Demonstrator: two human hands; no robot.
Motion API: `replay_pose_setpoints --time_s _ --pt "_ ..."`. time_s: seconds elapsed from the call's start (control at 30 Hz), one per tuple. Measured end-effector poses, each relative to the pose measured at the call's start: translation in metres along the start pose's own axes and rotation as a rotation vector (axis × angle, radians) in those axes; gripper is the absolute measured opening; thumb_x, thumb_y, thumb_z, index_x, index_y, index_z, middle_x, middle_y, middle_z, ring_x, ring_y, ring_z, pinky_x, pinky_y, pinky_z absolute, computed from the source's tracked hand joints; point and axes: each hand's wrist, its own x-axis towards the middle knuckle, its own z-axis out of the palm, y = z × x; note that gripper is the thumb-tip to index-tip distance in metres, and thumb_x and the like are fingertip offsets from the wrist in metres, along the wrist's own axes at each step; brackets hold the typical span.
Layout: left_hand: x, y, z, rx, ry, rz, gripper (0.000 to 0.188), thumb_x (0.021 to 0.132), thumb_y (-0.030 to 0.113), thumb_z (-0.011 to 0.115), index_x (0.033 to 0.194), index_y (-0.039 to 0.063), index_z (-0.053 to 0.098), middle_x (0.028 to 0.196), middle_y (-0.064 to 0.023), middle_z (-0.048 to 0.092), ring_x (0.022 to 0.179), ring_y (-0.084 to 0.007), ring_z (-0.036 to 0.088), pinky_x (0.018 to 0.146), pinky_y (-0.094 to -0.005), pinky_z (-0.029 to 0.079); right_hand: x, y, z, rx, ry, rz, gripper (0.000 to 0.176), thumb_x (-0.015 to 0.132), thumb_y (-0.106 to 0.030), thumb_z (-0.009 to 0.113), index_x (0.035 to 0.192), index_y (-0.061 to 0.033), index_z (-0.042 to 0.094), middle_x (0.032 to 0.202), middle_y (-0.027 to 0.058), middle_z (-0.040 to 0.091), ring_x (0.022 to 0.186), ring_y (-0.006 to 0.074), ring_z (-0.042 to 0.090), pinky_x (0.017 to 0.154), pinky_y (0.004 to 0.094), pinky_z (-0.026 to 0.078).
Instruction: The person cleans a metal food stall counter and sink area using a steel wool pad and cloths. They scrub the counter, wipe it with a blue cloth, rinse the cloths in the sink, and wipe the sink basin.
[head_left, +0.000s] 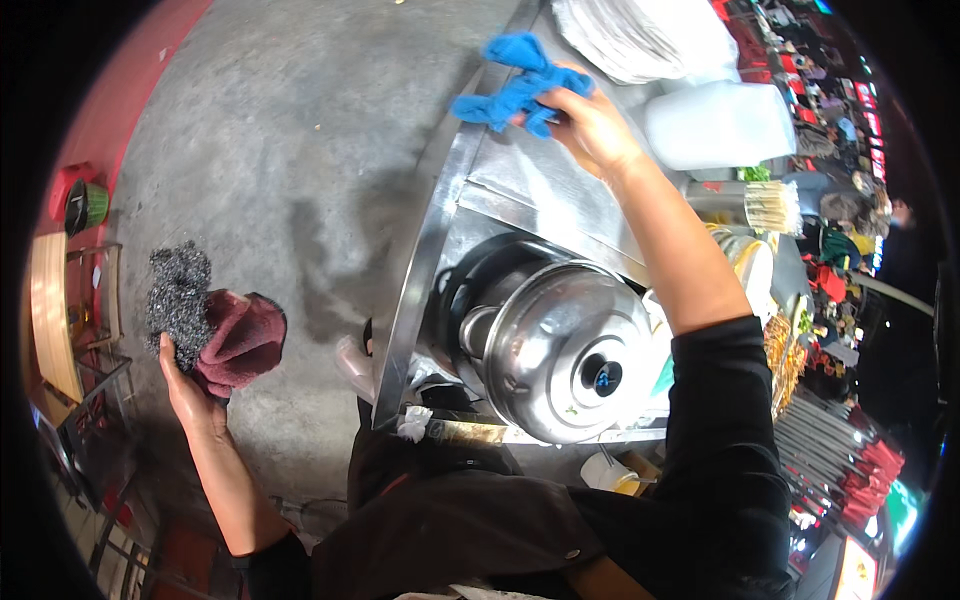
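Observation:
My left hand (196, 396) holds a clump of steel wire scourer (180, 300) together with a folded maroon cloth (244, 337), out over the floor beside the counter. In my right hand (589, 124) a crumpled blue cloth (517, 94) is gripped at the far end of the stainless steel counter (517, 191). Part of the blue cloth hangs past the counter's edge. Closer to my body, a shiny domed metal lid (559, 360) with a black knob leans over a dark round pot (457, 300) set into the counter.
A stack of plastic-wrapped plates (630, 37) and a clear plastic bag (720, 124) stand at the far right. Bamboo skewers (772, 206) fill a metal container. Red-tipped metal skewers (840, 457) lie at lower right. A wooden stool (56, 315) stands on the left. People sit in the background.

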Motion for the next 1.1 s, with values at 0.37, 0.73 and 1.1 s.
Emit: replay_pose_setpoints --time_s 0.37,0.73,1.1 --pt "-0.004 0.005 0.008 0.006 -0.046 0.007 0.058 0.101 0.051 0.059 0.139 0.007 0.056 0.134 -0.008 0.063 0.122 -0.0256 0.061 0.104 -0.0418 0.049 -0.155 0.072 -0.123 -1.237 0.377 0.161 0.078 0.09 -0.035 0.076 0.156 -0.0097 0.043 0.152 0.0244 0.048 0.136 0.0337 0.054 0.113 0.0381 0.043" --pt "-0.005 0.001 0.017 0.007 -0.066 0.046 0.059 0.101 0.05 0.059 0.141 0.006 0.054 0.136 -0.0094 0.062 0.124 -0.0269 0.06 0.107 -0.0438 0.048 -0.018 0.079 0.043 -1.476 -0.007 -0.453 0.057 0.092 0.0 0.053 0.147 -0.0143 0.055 0.158 0.0179 0.043 0.145 0.0359 0.043 0.12 0.0419 0.036" --pt "-0.003 0.001 0.023 0.041 -0.059 -0.009 0.06 0.099 0.052 0.061 0.139 0.007 0.057 0.134 -0.009 0.064 0.121 -0.0265 0.062 0.103 -0.0419 0.049 -0.018 0.065 -0.057 -1.458 0.202 -0.43 0.054 0.092 -0.006 0.058 0.143 -0.0238 0.058 0.156 0.0133 0.047 0.142 0.034 0.046 0.116 0.0427 0.042"
